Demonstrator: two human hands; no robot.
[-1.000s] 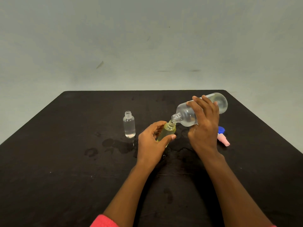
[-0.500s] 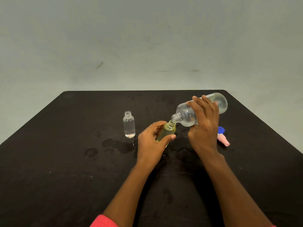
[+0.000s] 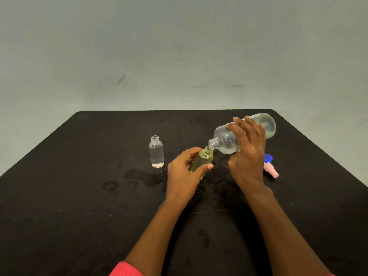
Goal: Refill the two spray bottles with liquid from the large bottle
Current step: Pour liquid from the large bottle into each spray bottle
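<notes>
My right hand (image 3: 248,154) grips the large clear bottle (image 3: 225,140), tipped on its side with its open neck pointing left and down. That neck touches the mouth of a small yellow-tinted spray bottle (image 3: 202,160), which my left hand (image 3: 184,176) holds tilted toward the large bottle. A second small clear bottle (image 3: 156,152) stands upright and uncapped to the left, with liquid inside. Both spray bottles have no tops on.
A pink spray top (image 3: 271,170) and a blue cap (image 3: 268,157) lie on the black table (image 3: 59,196) just right of my right hand. Wet patches (image 3: 143,177) spread over the table between the clear bottle and my hands.
</notes>
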